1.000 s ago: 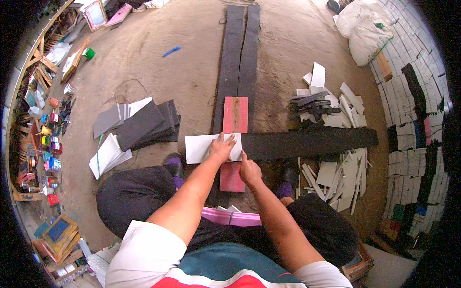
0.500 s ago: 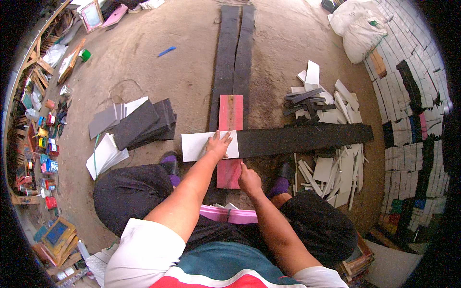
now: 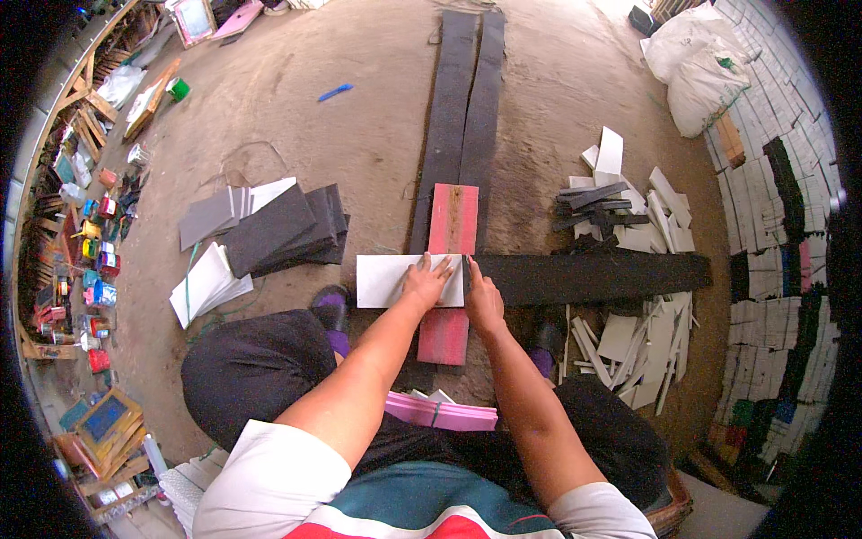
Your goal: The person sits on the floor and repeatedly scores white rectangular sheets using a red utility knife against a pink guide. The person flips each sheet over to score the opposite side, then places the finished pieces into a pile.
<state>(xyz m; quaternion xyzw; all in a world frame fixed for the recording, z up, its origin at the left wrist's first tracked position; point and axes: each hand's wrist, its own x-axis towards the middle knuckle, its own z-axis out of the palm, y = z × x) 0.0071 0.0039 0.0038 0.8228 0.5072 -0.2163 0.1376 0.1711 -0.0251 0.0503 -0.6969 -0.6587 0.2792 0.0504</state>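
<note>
My left hand [image 3: 427,280] lies with spread fingers on a white rectangular sheet [image 3: 382,280], pressing it flat. Beneath that sheet runs a pink-red board [image 3: 444,337] with a worn brown streak along its far part. Closed, my right hand [image 3: 486,304] is at the sheet's right edge, its fingertips near the far right corner. A small dark tip shows at those fingers; what they hold is too small to make out. A long black strip [image 3: 593,278] extends rightward from beside the sheet and passes behind my right fingers.
Dark and white sheets [image 3: 269,229] are stacked at left. White offcuts [image 3: 637,337] pile up at right, near bundled white stacks [image 3: 772,341] and white sacks [image 3: 705,76]. Long black strips [image 3: 453,117] stretch away ahead. A blue pen [image 3: 335,92] lies beyond; pink strips [image 3: 440,411] rest between my legs.
My right hand has moved away from me, from near the sheet's near right corner up along its right edge. My left hand stays on the sheet. The whole view has shifted slightly.
</note>
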